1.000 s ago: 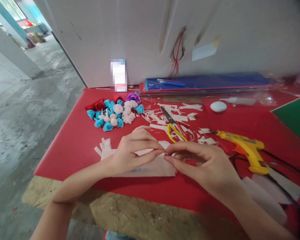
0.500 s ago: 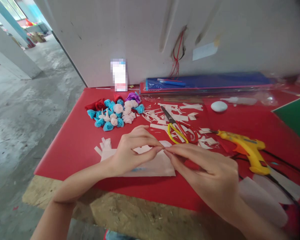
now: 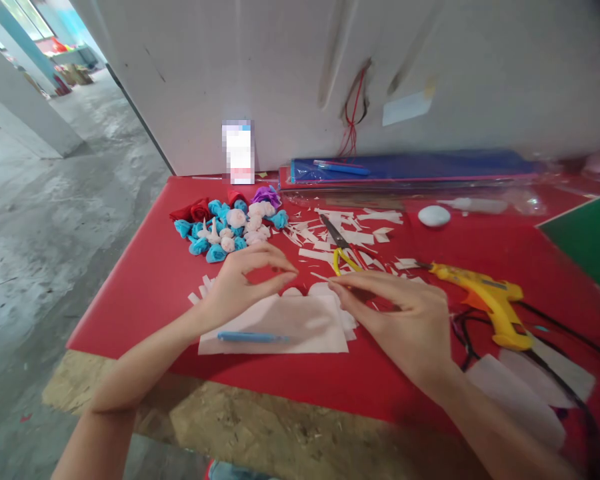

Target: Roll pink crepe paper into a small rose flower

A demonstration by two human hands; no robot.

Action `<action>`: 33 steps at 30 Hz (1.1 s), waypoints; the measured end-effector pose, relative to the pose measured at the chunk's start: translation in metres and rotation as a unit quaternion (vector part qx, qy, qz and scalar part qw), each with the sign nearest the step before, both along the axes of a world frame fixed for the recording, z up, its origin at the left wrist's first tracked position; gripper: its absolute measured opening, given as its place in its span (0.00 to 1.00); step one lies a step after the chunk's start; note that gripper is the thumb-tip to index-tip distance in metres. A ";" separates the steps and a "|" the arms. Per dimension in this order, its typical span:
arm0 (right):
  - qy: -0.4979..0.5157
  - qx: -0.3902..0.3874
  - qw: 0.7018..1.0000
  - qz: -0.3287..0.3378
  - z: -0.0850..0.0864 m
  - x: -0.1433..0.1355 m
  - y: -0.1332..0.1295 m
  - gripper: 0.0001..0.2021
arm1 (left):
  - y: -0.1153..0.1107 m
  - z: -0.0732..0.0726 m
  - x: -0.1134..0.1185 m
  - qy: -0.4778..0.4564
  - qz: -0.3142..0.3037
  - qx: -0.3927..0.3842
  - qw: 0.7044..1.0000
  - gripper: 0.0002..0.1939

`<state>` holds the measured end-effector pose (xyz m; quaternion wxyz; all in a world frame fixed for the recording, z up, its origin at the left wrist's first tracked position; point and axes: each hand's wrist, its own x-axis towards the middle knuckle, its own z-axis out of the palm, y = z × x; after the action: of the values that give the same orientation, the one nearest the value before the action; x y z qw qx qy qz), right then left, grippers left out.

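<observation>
Two bare hands were poised above a smooth, red-covered table (image 3: 135,287), apart from each other. The right hand (image 3: 405,313) was pinched nearly closed, thumb to forefinger, and appeared to have hold of a slim, pale, stick-like strip (image 3: 320,276), which pointed left into the gap between the hands. The left hand (image 3: 240,277) was loosely curled, its thumb and forefinger tips close together; whether anything lay between them could not be told.

At the far left, a cluster of blue, pale-pink, red and purple rolled flowers (image 3: 236,218) looked finished, their soft, crinkled layers wound into rosettes and cones. The strip, by contrast, appeared barely begun, with no petal form visible on it. Rounded, whitish, thin flat pieces (image 3: 515,400) at the near right and round-edged white pieces (image 3: 323,289) just beyond a matt, white, straight-edged sheet (image 3: 310,323) were unrolled, and could be judged unused stock. A slim blue pen (image 3: 245,337) lay on the sheet.

Thin, angular white offcuts (image 3: 359,237) were strewn at the far middle, around scissors with dark blades and yellow and red looped handles (image 3: 336,233); cutting thus seemed at least partly done. A yellow plastic glue gun (image 3: 495,293) lay at the right, its tip near more offcuts. A smooth, white, egg-shaped object (image 3: 434,216) lay beyond it
</observation>
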<state>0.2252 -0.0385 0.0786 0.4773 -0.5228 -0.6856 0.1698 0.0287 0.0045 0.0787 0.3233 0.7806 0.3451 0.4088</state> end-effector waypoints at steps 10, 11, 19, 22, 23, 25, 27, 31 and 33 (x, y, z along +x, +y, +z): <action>-0.031 -0.292 0.930 0.219 -0.026 0.012 0.027 0.05 | -0.005 -0.064 -0.025 0.387 0.002 0.059 0.920 0.13; -0.045 -0.311 0.916 0.249 -0.029 0.012 0.028 0.05 | -0.006 -0.066 -0.025 0.394 0.003 0.059 0.917 0.13; -0.122 -0.375 0.846 0.358 -0.042 0.008 0.021 0.09 | -0.004 -0.072 -0.024 0.413 -0.002 0.053 0.909 0.09; -0.140 -0.386 0.836 0.364 -0.048 0.008 0.021 0.10 | -0.004 -0.071 -0.023 0.407 -0.002 0.058 0.912 0.07; -0.145 -0.388 0.834 0.365 -0.051 0.009 0.020 0.10 | -0.004 -0.071 -0.022 0.404 -0.003 0.061 0.913 0.06; -0.151 -0.389 0.830 0.370 -0.054 0.009 0.020 0.10 | -0.005 -0.070 -0.022 0.399 -0.009 0.066 0.914 0.06; -0.154 -0.392 0.827 0.372 -0.055 0.010 0.020 0.10 | -0.005 -0.069 -0.022 0.393 -0.014 0.069 0.917 0.07; -0.160 -0.396 0.824 0.371 -0.054 0.011 0.020 0.09 | -0.004 -0.069 -0.021 0.378 -0.021 0.062 0.923 0.06; -0.162 -0.398 0.823 0.371 -0.052 0.011 0.020 0.09 | -0.002 -0.070 -0.019 0.371 -0.013 0.051 0.927 0.07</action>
<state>0.2359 -0.0189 0.0261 0.0107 -0.3939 -0.7679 0.5051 0.0092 0.0023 0.0087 0.1372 0.8964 0.4087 0.1028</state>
